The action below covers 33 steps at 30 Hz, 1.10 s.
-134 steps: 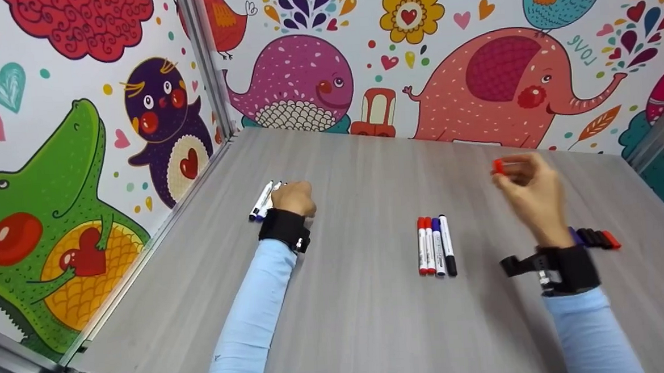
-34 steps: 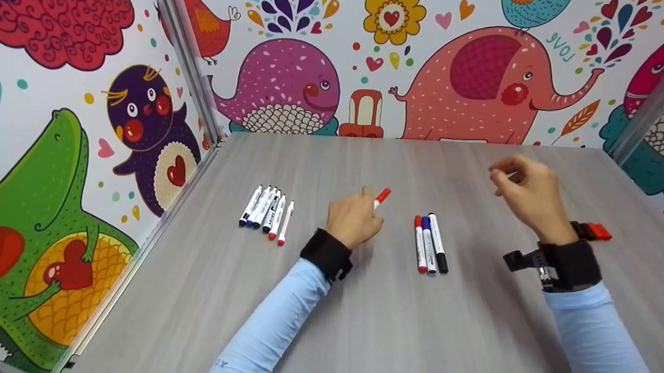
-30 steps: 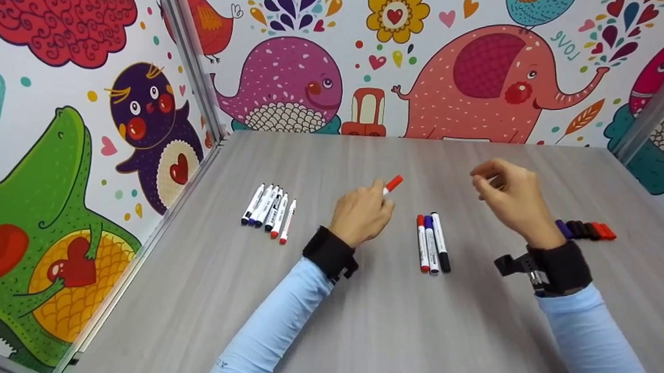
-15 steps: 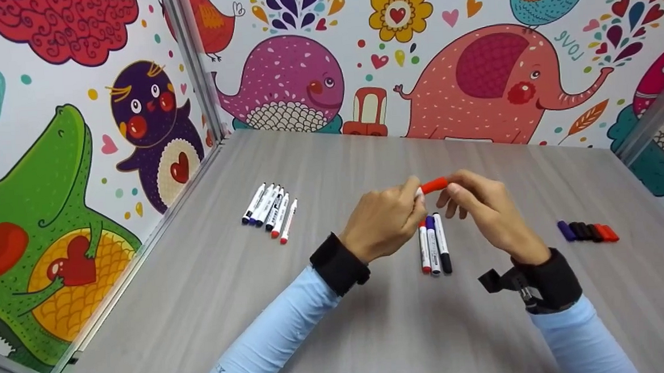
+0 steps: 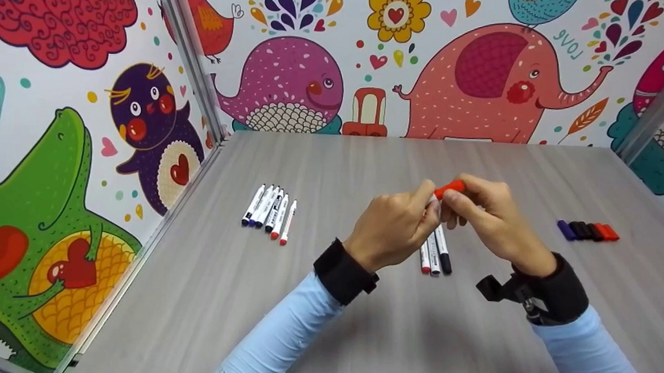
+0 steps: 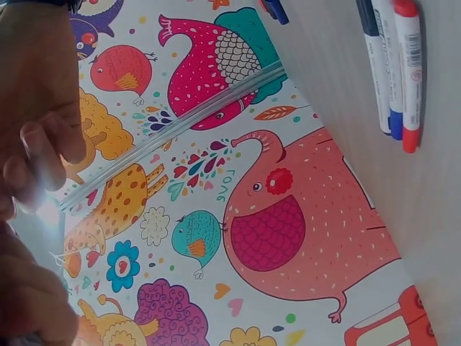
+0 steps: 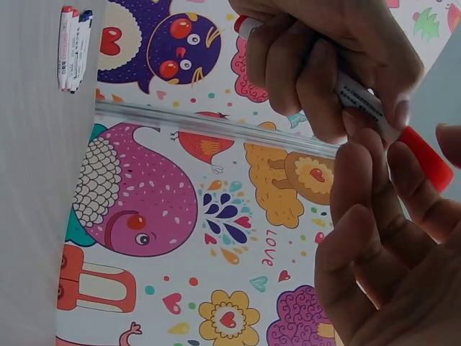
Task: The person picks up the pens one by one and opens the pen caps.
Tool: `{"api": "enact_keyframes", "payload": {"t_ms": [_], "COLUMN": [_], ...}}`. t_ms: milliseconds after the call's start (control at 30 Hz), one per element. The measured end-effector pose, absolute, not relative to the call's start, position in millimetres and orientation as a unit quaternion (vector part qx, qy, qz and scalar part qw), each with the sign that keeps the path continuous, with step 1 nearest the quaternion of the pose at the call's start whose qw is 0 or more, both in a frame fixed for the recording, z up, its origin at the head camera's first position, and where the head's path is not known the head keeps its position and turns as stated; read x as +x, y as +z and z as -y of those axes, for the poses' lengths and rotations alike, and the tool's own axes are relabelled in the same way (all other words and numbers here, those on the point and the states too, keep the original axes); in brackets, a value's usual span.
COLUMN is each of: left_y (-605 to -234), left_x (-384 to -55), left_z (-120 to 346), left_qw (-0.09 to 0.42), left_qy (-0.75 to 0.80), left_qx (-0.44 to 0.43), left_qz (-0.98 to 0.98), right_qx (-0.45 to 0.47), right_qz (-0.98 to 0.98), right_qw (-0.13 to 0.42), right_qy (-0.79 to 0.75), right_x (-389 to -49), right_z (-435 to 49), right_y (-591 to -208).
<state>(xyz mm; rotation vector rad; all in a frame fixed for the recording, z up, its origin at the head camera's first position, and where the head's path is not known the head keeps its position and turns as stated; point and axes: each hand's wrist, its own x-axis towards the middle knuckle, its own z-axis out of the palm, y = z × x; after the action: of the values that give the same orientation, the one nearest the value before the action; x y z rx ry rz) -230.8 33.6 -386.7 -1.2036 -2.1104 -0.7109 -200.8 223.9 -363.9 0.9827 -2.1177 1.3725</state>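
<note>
Through the head camera I had both hands just right of the middle of the frame, above the grey table (image 5: 146, 332). The left hand (image 5: 394, 226) had its fingers curled around a white marker (image 7: 364, 107), whose body showed best in the upper right of the right wrist view, running down and rightward to its red cap (image 5: 448, 189). The right hand (image 5: 495, 215) pinched that cap between thumb and index finger, its other fingers loosely bent below. Cap and body met end to end, but I couldn't tell how firmly the cap was seated. The two hands were touching or nearly so; my angle didn't settle which.

Below the hands in the frame, three markers (image 5: 435, 258) lay side by side on the table, their upper ends hidden from me. Left of centre I saw six uncapped markers (image 5: 269, 212) in a slanting row, tips toward the top of the frame. At the right of the frame sat a row of loose caps (image 5: 588, 230), blue, black and red, touching one another. Each wrist wore a black strap (image 5: 345, 272) over a pale blue sleeve (image 5: 277, 343). A cartoon elephant (image 5: 493, 110) filled the back wall's upper right.
</note>
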Motion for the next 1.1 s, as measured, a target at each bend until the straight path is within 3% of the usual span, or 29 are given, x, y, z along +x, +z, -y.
{"api": "enact_keyframes", "payload": {"t_ms": [467,667,833,1100], "left_y": [-380,-381,-379,-380], "left_x": [-258,-255,-251,-251], "left_z": [-47,-47,-48,-44], "left_qw": [0.251,0.223,0.209,0.24], "left_qy": [-0.304,-0.278,-0.283,-0.296], "left_qx": [-0.418,-0.431,-0.439,-0.442], "left_qz": [0.818,0.829,0.827,0.812], "right_qx": [0.209,0.21,0.229,0.231], "right_qz": [0.772,0.757,0.748,0.748], "right_qw": [0.2,0.16,0.176,0.215], "right_qy": [0.566,0.598,0.597,0.584], "right_x": [-235,-228,-223,-224], "right_z": [-204,-210,-210,-200], "right_y": [-356,-362,-363,-363]}}
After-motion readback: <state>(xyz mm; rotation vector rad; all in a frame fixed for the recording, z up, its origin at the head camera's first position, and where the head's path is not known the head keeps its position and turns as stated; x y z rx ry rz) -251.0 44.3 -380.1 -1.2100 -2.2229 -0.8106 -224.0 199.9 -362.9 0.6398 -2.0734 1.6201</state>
